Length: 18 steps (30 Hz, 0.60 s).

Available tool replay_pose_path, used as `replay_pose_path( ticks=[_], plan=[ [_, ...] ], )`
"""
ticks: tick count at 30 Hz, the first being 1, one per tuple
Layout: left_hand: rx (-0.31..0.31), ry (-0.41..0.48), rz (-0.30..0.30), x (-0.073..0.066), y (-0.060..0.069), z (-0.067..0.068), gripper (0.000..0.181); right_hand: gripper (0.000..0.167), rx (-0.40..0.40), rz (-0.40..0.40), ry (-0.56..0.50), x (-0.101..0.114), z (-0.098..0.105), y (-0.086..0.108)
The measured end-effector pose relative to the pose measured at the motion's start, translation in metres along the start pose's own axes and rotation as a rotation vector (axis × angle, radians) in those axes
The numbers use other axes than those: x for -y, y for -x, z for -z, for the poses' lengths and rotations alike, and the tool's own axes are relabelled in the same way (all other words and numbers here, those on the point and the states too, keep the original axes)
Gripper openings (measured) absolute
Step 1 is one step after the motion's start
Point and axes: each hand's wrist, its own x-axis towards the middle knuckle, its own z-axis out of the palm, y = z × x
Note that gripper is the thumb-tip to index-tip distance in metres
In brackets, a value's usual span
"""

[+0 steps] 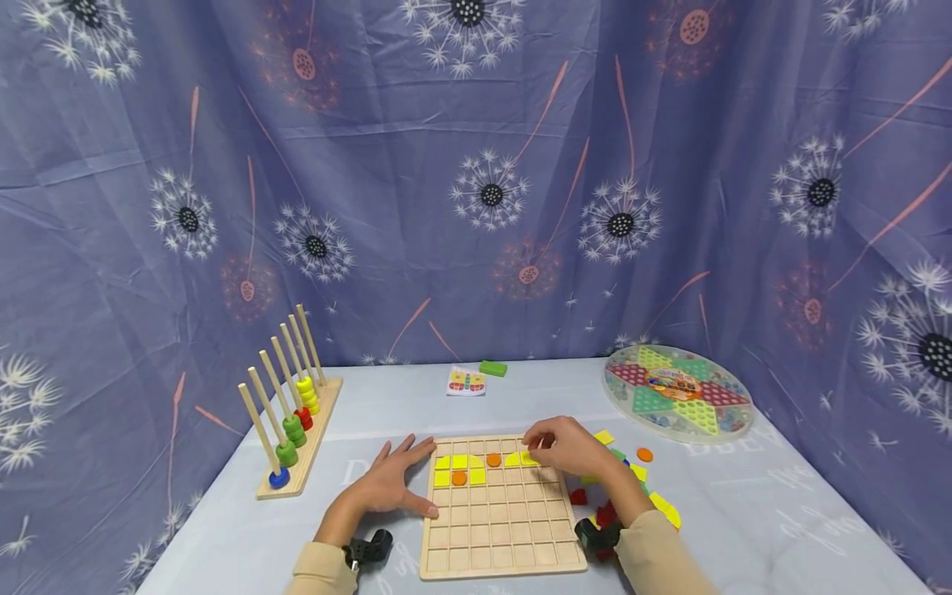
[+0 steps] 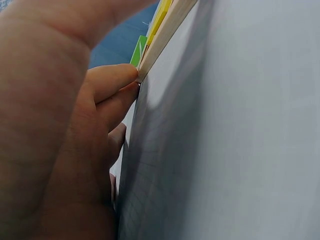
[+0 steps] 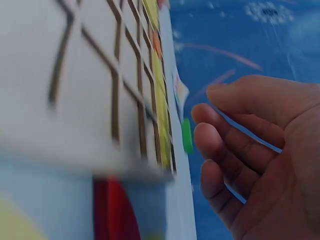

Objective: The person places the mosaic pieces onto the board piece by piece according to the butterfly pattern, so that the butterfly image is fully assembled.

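Note:
A square wooden grid board (image 1: 502, 535) lies on the table. Several yellow tiles (image 1: 442, 478) fill cells in its upper left, with orange discs (image 1: 494, 459) among them. Further right in the top part lies a pair of yellow pieces (image 1: 512, 459), the right one partly behind my fingers. My left hand (image 1: 388, 481) is spread at the board's left side, its thumb and a fingertip touching the edge. Above the upper right corner hovers my right hand (image 1: 571, 446). Its fingers (image 3: 220, 132) bend loosely, and nothing shows between them in the right wrist view.
Loose yellow, red, green and orange pieces (image 1: 664, 509) are scattered right of the board, partly under the right forearm. A peg stand (image 1: 312, 446) with colored rings stands at left. Behind the board lie a pattern card (image 1: 466, 390) and a green block (image 1: 493, 368). A round checkers board (image 1: 632, 420) is back right.

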Motion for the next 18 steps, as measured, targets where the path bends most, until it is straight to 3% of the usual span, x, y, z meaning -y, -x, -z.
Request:
replay_pose_path(
  ticks=[9, 18],
  plan=[
    [-0.001, -0.012, 0.016, 0.000, -0.001, 0.000, 0.112, 0.018, -0.037, -0.123, 0.061, -0.031, 0.034, 0.025],
    [0.005, -0.008, 0.007, 0.001, -0.001, -0.002, 0.112, 0.023, -0.021, -0.217, 0.016, -0.055, 0.058, 0.051]
  ],
)
